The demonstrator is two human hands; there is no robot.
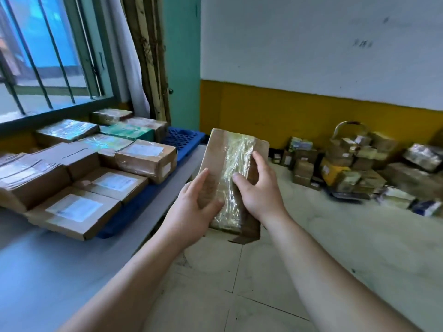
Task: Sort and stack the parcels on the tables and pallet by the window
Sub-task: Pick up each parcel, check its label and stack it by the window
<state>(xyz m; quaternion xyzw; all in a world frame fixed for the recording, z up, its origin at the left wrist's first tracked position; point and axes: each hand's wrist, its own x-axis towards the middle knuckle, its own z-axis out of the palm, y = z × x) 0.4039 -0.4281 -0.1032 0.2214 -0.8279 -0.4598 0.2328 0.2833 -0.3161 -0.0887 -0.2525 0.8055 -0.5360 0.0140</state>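
I hold a brown cardboard parcel [233, 154] with a strip of clear tape down its middle, upright in the air above the floor, just right of the table edge. My left hand [191, 209] grips its lower left side with the thumb on the front. My right hand [257, 188] grips its right side, fingers curled over the taped face. Several brown parcels with white labels [79, 209] lie on the grey table [48, 271] to the left. More taped parcels [67, 130] are stacked under the window on a blue pallet [184, 137].
A loose heap of small boxes [354, 168] lies on the tiled floor against the yellow-and-white wall at the right. A barred window [43, 56] and wooden poles [148, 56] stand at the back left. Tiled floor [263, 283] stretches below my arms.
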